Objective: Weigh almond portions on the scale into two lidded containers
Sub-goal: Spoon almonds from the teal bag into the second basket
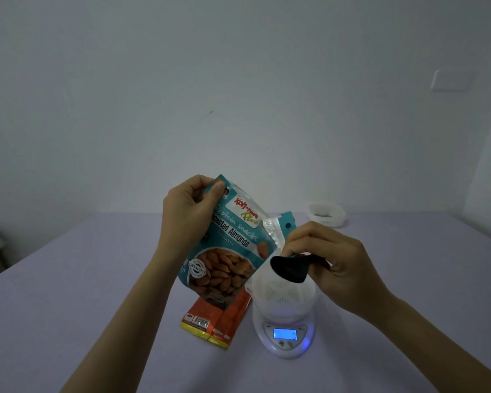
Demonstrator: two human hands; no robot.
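Note:
My left hand point(189, 214) grips the top left corner of a teal roasted almonds bag point(227, 245), held up and tilted above the table. My right hand point(329, 256) pinches the bag's opened right corner and also holds a black scoop point(289, 269) by its handle, the scoop's bowl facing left. Below the scoop a white lidless container point(284, 299) stands on the white kitchen scale point(288, 336), whose blue display is lit. A second white container point(326, 214) sits far back on the right.
An orange and yellow snack packet point(216, 321) lies flat on the lilac table point(97, 279), left of the scale and partly under the almond bag. A plain wall rises behind the table.

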